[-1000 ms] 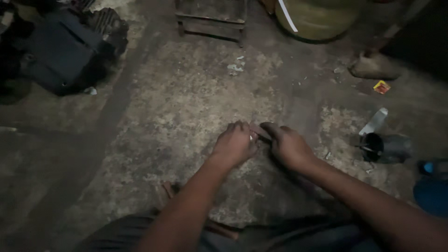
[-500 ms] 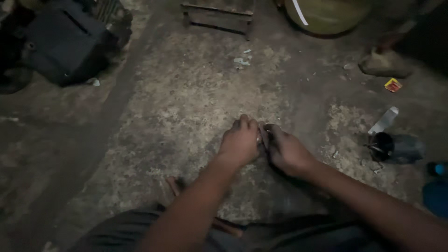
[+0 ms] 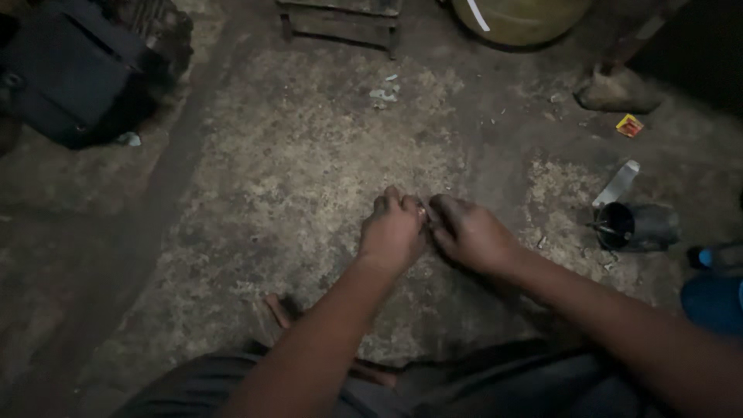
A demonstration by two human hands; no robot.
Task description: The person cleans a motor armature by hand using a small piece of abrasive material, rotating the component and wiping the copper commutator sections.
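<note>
Left hand [image 3: 393, 232] and right hand [image 3: 467, 232] meet fingertip to fingertip, pinching something too small to identify; metal can [image 3: 636, 226] lies to their right.

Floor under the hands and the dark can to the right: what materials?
Floor: looks like bare concrete, rough, mottled, worn and stained. Dark can: probably metal, dull dark finish, lying on its side with the open mouth showing; dim light leaves it uncertain. Both hands pinch something too small to identify.

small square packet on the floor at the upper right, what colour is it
The small square packet is yellow with red, seen in the head view.
</note>
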